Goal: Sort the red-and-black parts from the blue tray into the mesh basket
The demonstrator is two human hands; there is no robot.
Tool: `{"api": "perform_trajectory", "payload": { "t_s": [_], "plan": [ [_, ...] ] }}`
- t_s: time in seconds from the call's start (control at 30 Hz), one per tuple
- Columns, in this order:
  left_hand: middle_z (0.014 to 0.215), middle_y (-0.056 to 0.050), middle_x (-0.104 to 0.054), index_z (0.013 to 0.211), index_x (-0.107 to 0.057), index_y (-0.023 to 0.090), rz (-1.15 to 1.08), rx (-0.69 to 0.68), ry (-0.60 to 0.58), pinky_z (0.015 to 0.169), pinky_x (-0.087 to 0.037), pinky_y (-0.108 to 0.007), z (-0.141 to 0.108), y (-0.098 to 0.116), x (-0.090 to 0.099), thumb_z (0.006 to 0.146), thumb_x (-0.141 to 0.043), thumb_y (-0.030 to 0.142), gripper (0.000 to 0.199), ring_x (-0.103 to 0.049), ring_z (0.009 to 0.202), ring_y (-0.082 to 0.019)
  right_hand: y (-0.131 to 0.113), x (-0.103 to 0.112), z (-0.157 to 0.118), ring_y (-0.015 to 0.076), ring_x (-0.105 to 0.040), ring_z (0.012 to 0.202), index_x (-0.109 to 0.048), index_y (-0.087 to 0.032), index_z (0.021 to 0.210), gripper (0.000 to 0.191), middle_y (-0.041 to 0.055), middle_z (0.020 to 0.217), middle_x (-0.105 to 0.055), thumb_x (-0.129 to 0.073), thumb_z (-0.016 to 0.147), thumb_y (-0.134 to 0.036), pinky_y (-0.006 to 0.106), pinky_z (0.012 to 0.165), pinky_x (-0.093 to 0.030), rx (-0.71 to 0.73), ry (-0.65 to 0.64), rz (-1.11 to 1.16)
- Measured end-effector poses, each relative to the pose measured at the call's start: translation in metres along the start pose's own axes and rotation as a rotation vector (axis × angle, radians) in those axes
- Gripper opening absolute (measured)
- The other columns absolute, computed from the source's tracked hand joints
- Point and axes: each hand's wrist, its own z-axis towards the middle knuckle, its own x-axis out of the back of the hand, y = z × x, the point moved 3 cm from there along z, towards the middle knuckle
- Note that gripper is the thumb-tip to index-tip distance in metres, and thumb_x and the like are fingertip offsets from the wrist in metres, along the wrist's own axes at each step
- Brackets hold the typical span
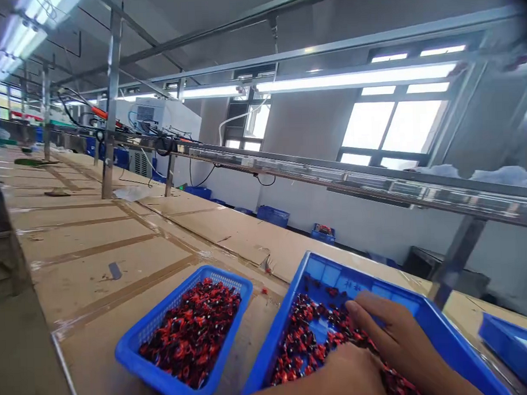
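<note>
Both of my hands are inside a large blue plastic bin (272, 341) at the lower right, over many small red and black parts (307, 346). My left hand (353, 361) reaches in from the bottom, its knuckles bent and its fingertips hidden. Close beside it, on the right, my right hand (386, 323) has its fingers curled down toward the parts. Whatever either hand holds is out of sight. A smaller blue basket (143, 363) with perforated sides stands to the left, heaped with similar red and black pieces (194, 326).
Taped cardboard covers the long table (89, 284). A small grey flat piece (114, 270) lies on it at left. Metal posts (111, 110) and a shelf rail (332, 180) rise behind. Another blue container (515, 344) stands at the right edge.
</note>
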Motion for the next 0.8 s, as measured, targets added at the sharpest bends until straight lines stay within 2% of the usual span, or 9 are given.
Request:
{"api": "perform_trajectory", "payload": {
  "t_s": [0.07,0.17,0.27,0.33,0.53,0.6,0.7,0.8],
  "plan": [
    [0.077,-0.007,-0.069,0.078,-0.068,0.020,0.093,0.194,0.054,0.060,-0.049,-0.033,0.006,-0.010,0.005,0.063,-0.071,0.037,0.023,-0.064,0.072,-0.026,0.025,0.010,-0.023,0.0165,-0.052,0.058,-0.052,-0.021,0.061,0.043,-0.0009,0.058,-0.053,-0.040,0.096,-0.042,0.026,0.055,-0.036,-0.176,0.067,0.010],
    [0.072,-0.002,-0.069,0.078,-0.069,0.023,0.097,0.228,0.155,0.054,-0.044,-0.027,0.009,-0.017,0.014,0.061,-0.066,0.036,0.021,-0.063,0.065,-0.022,0.046,0.012,-0.043,0.0165,-0.053,0.059,-0.060,-0.020,0.070,0.033,-0.0014,0.062,-0.058,-0.046,0.093,-0.041,0.025,0.054,-0.037,-0.310,0.111,0.117],
    [0.078,0.000,-0.071,0.088,-0.069,0.026,0.140,0.182,0.169,0.058,-0.043,-0.024,0.009,-0.016,0.019,0.067,-0.059,0.030,0.024,-0.064,0.070,-0.019,0.048,0.004,-0.044,0.0164,-0.058,0.066,-0.065,-0.020,0.088,0.015,-0.0008,0.075,-0.066,-0.058,0.085,-0.033,0.024,0.058,-0.041,-0.261,0.025,0.266],
    [0.085,0.000,-0.071,0.090,-0.069,0.026,0.183,0.157,0.180,0.061,-0.042,-0.023,0.009,-0.014,0.021,0.069,-0.057,0.027,0.025,-0.065,0.077,-0.019,0.045,0.001,-0.041,0.0163,-0.060,0.070,-0.067,-0.021,0.090,0.012,-0.0007,0.078,-0.068,-0.064,0.079,-0.026,0.024,0.061,-0.042,-0.210,0.003,0.304],
    [0.082,0.002,-0.071,0.087,-0.068,0.029,0.267,0.153,0.263,0.055,-0.034,-0.022,0.010,-0.016,0.033,0.073,-0.056,0.029,0.018,-0.065,0.074,-0.019,0.052,-0.003,-0.037,0.0151,-0.061,0.069,-0.069,-0.022,0.087,0.020,-0.0019,0.081,-0.069,-0.074,0.068,-0.017,0.024,0.062,-0.043,-0.199,0.038,0.316],
    [0.082,0.001,-0.070,0.088,-0.066,0.028,0.360,0.131,0.279,0.057,-0.033,-0.023,0.012,-0.017,0.037,0.072,-0.058,0.030,0.018,-0.064,0.074,-0.020,0.057,-0.003,-0.037,0.0147,-0.059,0.068,-0.067,-0.021,0.086,0.024,-0.0020,0.083,-0.066,-0.077,0.065,-0.016,0.024,0.061,-0.043,-0.194,0.052,0.265],
    [0.081,0.000,-0.068,0.085,-0.062,0.026,0.486,0.103,0.311,0.059,-0.032,-0.025,0.016,-0.018,0.040,0.068,-0.060,0.025,0.018,-0.063,0.075,-0.021,0.059,-0.002,-0.037,0.0169,-0.059,0.077,-0.065,-0.020,0.083,0.027,-0.0011,0.087,-0.063,-0.081,0.062,-0.018,0.027,0.069,-0.043,-0.140,0.082,0.138],
    [0.085,0.000,-0.067,0.086,-0.060,0.025,0.470,0.068,0.348,0.061,-0.033,-0.024,0.018,-0.021,0.039,0.068,-0.059,0.019,0.020,-0.061,0.078,-0.020,0.056,-0.003,-0.037,0.0168,-0.059,0.079,-0.064,-0.020,0.083,0.026,-0.0008,0.089,-0.060,-0.082,0.064,-0.019,0.028,0.072,-0.045,-0.104,0.089,0.102]
  ]
}}
